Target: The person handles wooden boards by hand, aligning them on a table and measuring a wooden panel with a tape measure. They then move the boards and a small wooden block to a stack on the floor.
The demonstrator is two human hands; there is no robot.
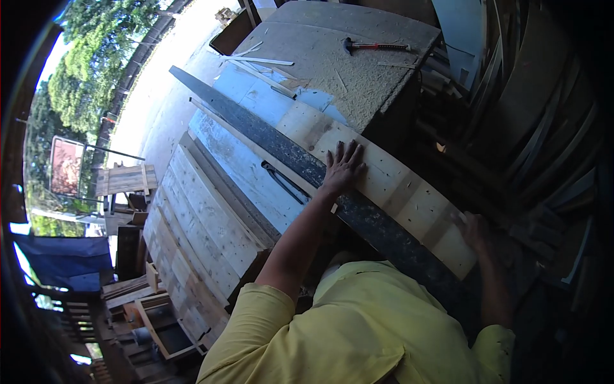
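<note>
A long pale wooden board [390,185] with darker bands and small dark marks lies diagonally in front of me. Along its near side runs a long dark, speckled beam [268,137]. My left hand [344,168] rests flat on the board beside the beam, its fingers spread. At the board's right end, my right hand [472,230] holds the edge, partly in shadow. Left of my forearm, a pair of black-handled pincers or pliers [284,181] lies on a light blue surface [224,147]. A thin wooden strip [249,142] runs alongside the beam.
A claw hammer [377,46] lies on the sawdust-covered workbench [313,32], near thin wood offcuts [259,61]. Stacked planks [204,224] stand at left. Many leaning strips and boards [543,121] crowd the dark right side. Wooden frames [163,323] lie at lower left.
</note>
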